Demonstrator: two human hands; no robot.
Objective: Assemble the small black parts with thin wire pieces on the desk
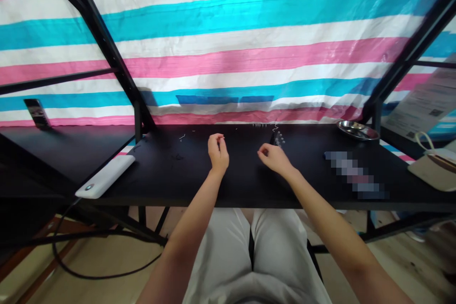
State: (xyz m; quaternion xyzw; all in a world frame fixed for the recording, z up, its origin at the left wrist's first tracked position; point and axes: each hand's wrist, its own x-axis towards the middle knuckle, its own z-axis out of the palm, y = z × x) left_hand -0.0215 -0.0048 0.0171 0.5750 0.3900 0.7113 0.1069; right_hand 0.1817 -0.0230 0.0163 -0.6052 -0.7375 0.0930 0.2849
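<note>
My left hand (218,154) hovers over the middle of the black table (242,185), fingers curled in and thumb pressed toward them. Whatever it pinches, if anything, is too small to see. To its right, my right hand (275,157) is closed in a pinch too, and its fingertips hide what may be between them. Just beyond the right hand lies a small cluster of clear, bead-like pieces (279,139) beside something dark. A thin white squiggly piece (275,127) and a row of tiny pale pieces (259,125) lie near the back edge.
Thin white scraps (182,137) lie at the back left. A white power strip-like box (107,176) with a black cable sits at the left edge. A shiny metal dish (358,130), a blurred-out flat item (356,175) and a beige pouch (434,170) are on the right.
</note>
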